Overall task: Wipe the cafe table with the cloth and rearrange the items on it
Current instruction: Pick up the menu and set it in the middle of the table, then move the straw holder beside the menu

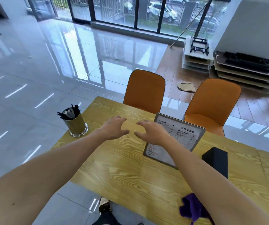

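Cloth (193,207), purple and crumpled, lies nearest on the wood-grain desk (130,172) at about 5 o'clock, close to the near edge and partly under the right forearm; neither hand touches it. Farther in, at 3 o'clock, a black box (215,160) stands on the desk, and just beyond it a framed menu card (185,135) leans back, its lower corner hidden by the right arm. At the centre, both hands hover over bare wood: the left hand (114,129) and the right hand (153,133) each have the grip apart, fingers spread and loosely bent, holding nothing. At 10 o'clock, near the desk's left edge, a metal cup of black stirrers (75,124) stands upright. Two orange chairs (145,93) sit at the far side, around 12 to 1 o'clock.

Judging from this, wiping is not under way; the step looks like rearranging or a pause between moves. Next, one hand would need to draw back to 5 o'clock to take the cloth, or reach for the menu card.
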{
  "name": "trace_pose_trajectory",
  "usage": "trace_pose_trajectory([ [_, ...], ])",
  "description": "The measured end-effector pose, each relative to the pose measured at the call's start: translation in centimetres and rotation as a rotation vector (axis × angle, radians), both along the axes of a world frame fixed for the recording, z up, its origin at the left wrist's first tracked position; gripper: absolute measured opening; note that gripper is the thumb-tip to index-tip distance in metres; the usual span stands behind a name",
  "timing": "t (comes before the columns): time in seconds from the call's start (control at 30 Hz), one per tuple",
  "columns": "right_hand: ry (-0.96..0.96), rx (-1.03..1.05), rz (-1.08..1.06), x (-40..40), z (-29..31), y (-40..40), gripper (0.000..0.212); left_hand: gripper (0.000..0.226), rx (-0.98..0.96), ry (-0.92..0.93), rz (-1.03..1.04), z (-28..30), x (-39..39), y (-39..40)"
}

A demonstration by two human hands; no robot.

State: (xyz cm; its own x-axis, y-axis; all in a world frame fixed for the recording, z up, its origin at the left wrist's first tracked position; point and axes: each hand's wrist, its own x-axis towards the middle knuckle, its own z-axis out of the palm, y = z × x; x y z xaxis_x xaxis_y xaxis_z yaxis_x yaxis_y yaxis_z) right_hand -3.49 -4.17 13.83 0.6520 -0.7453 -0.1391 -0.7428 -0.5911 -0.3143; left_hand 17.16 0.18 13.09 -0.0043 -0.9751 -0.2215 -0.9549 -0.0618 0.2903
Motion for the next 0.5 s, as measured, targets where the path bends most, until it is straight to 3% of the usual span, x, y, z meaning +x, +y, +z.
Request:
trace_pose_trajectory([
  [0.27,-0.118,0.056,0.012,8.8,1.0,-2.4,0.081,0.075,-0.178,0.112,0.163,2.3,9.0,1.3],
  [0.5,-0.302,0.217,-0.06,17.0,-0.2,-3.2,0.118,0.107,-0.307,0.23,0.277,2.2,17.4,1.9],
])
